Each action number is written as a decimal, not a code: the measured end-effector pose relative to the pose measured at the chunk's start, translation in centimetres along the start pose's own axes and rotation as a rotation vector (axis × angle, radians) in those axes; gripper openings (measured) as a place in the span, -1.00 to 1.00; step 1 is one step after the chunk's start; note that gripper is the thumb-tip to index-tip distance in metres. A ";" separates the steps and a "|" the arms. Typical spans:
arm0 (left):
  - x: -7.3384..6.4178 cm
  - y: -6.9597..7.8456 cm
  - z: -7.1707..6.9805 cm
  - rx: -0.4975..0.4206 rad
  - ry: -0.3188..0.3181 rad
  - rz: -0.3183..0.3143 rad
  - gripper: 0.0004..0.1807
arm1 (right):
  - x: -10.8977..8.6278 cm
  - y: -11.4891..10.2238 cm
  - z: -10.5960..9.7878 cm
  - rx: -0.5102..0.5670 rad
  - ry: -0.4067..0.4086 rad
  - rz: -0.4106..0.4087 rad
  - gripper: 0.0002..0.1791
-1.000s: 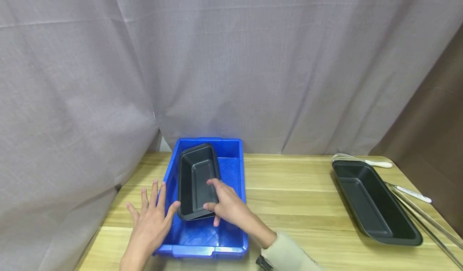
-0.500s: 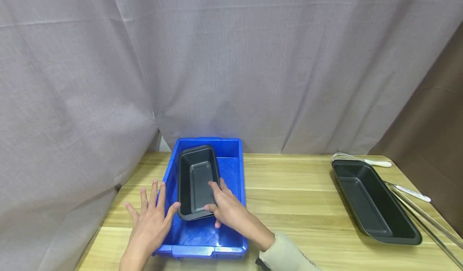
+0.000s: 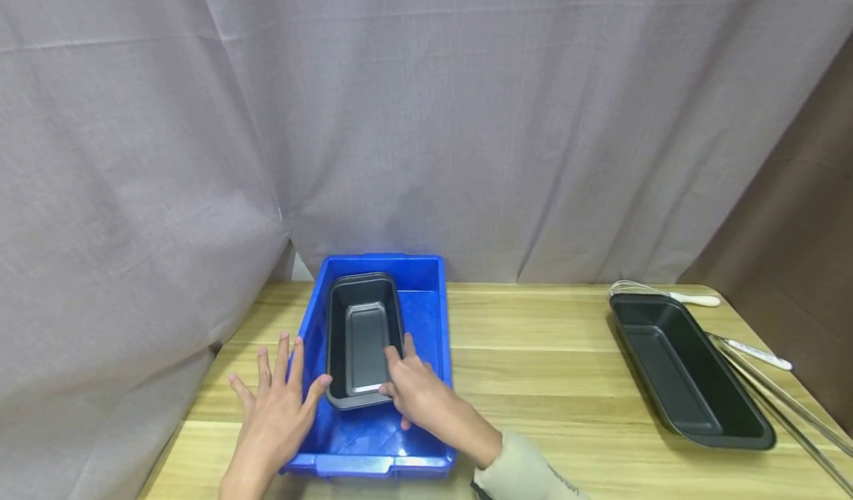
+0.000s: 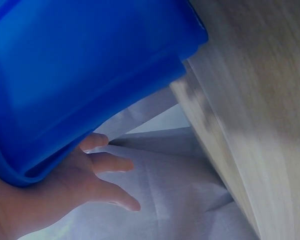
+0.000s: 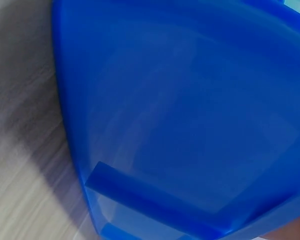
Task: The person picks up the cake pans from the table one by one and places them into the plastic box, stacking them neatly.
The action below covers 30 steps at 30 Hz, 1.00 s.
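A dark loaf pan (image 3: 365,337) lies inside the blue plastic bin (image 3: 426,461), along its left side. My right hand (image 3: 429,400) holds the pan's right rim near the close corner, with fingertips inside and outside the edge. My left hand (image 3: 273,418) rests at the bin's left rim, fingers spread and straight, thumb over the inside. In the left wrist view, the left hand's fingers (image 4: 110,190) extend past the bin's wall (image 4: 90,75). The right wrist view is mostly filled by the bin's blue surface (image 5: 180,110); only a sliver of skin shows there.
At the right of the wooden table (image 3: 526,367) stands another, longer dark loaf pan (image 3: 693,374). A whisk (image 3: 693,300) lies behind it. Beside it are a white-handled tool (image 3: 756,355) and long metal tongs-like bars (image 3: 793,411). Grey curtain (image 3: 466,115) hangs behind.
The pan in the bin has turned straighter and slid slightly towards me. My right hand has shifted a little closer with it, one finger now outside the rim. The left hand stays put.
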<state>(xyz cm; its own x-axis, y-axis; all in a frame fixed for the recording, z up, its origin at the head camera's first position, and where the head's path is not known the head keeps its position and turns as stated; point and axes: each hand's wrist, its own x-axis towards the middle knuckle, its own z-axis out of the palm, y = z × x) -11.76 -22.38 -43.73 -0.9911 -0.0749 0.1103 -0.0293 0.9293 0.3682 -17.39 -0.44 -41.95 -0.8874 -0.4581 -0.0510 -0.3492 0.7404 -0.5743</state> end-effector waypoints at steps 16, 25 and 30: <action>-0.1 -0.1 0.3 -0.035 -0.016 -0.017 -0.13 | -1.0 0.3 -2.3 -0.084 0.051 -0.176 -0.57; -0.1 0.0 0.2 -0.035 -0.002 -0.010 -0.13 | -2.4 2.9 -6.7 -0.086 0.139 -0.376 -0.55; -0.1 -0.1 0.2 -0.030 0.015 0.002 -0.14 | -4.0 5.4 -8.4 -0.140 0.226 -0.417 -0.54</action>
<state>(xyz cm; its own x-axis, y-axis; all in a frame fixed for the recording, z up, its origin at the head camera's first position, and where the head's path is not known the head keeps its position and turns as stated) -11.68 -22.37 -43.92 -0.9891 -0.0783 0.1246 -0.0229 0.9183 0.3952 -18.23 9.52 -37.96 -0.7014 -0.6225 0.3472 -0.7116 0.5831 -0.3920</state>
